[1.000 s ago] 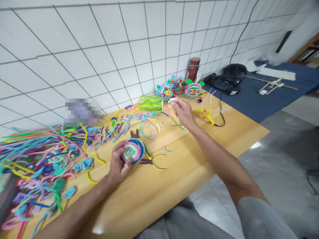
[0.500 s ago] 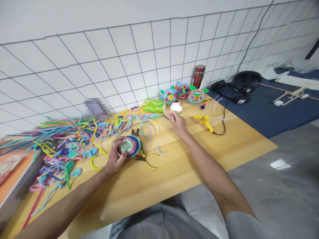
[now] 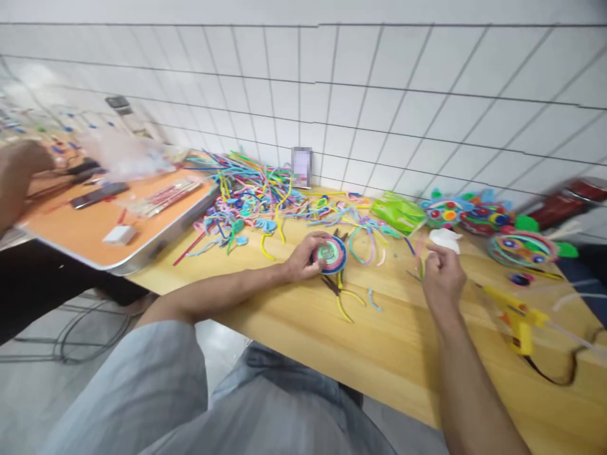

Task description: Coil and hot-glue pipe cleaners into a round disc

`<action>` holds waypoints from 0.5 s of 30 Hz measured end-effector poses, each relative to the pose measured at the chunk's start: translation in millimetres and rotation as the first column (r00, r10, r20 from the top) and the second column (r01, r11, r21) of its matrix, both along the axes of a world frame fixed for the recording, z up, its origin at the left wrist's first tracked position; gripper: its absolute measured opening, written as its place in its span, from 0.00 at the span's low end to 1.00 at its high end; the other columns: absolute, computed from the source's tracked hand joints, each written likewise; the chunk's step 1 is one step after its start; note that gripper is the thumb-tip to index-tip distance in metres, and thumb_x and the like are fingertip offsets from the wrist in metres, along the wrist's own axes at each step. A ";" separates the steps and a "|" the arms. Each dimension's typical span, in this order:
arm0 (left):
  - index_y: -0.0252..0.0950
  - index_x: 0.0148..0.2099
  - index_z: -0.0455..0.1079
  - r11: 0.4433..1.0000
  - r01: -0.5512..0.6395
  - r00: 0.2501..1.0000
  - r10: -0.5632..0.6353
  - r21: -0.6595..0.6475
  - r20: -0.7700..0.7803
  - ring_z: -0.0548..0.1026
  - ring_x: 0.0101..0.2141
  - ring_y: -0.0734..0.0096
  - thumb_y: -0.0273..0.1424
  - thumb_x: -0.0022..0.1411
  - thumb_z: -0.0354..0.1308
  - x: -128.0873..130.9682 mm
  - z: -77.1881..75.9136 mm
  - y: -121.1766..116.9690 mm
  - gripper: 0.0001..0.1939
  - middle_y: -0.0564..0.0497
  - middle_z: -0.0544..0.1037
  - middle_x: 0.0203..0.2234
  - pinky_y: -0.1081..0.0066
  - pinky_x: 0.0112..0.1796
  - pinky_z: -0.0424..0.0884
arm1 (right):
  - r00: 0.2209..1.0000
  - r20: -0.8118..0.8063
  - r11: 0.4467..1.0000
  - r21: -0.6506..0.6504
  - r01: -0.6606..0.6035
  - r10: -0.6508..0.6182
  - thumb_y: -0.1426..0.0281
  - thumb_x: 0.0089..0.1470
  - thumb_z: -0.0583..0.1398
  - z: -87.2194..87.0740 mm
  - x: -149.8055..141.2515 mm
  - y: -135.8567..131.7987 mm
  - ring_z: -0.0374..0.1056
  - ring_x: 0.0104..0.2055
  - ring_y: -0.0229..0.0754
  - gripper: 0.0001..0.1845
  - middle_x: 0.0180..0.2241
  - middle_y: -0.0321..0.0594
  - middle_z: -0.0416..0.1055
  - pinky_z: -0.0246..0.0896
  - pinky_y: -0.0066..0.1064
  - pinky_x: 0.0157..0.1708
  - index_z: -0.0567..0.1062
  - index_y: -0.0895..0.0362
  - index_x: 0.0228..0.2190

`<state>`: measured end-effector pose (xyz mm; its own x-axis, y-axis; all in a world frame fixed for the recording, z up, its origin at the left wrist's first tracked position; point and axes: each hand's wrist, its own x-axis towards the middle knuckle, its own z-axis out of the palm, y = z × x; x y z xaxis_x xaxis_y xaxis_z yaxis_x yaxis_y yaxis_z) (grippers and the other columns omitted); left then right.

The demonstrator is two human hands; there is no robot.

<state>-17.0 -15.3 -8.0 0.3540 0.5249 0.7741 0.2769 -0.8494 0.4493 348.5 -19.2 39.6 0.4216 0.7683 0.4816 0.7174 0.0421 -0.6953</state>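
Note:
My left hand (image 3: pixel 307 258) is closed around the rim of a round coil of pipe cleaners (image 3: pixel 334 254), with blue outside, then pink and a pale green middle. Pliers with yellow handles (image 3: pixel 342 292) lie just below the coil, and the dark jaws of another tool show behind it. My right hand (image 3: pixel 443 275) is closed, its fingers bunched above the table. A thin pinkish strip shows beside its fingertips; whether they hold it is unclear. Behind that hand is a crumpled white piece (image 3: pixel 446 239). To its right lies a yellow glue gun (image 3: pixel 519 319).
Loose pipe cleaners (image 3: pixel 256 183) heap at the back left. A phone (image 3: pixel 301 167) leans on the wall. Decorated balls (image 3: pixel 443 212) and a green packet (image 3: pixel 397 213) stand at the back right. Another person's arm (image 3: pixel 21 170) reaches over an orange table (image 3: pixel 71 230) at far left.
The view has swung left, bringing the orange table and another person's arm into sight. My left hand still holds the coil. My right hand stays closed near the white piece.

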 end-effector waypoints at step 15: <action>0.42 0.66 0.62 0.999 0.025 0.997 -0.027 -0.027 -0.069 0.75 0.63 0.45 0.38 0.68 0.65 1.9 -0.1 -1.8 0.28 0.33 0.73 0.63 0.44 0.59 0.78 | 0.989 0.099 0.993 -0.061 -0.106 0.111 0.47 0.59 0.60 -20.9 -9.6 -4.9 0.66 0.19 0.51 0.23 0.20 0.41 0.73 0.62 0.46 0.26 0.85 0.49 0.41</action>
<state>-15.1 -17.1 -8.1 0.4201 0.5341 0.7336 0.2857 -0.8452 0.4517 338.9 -24.1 18.7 0.2850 0.8335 0.4732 0.7782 0.0870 -0.6219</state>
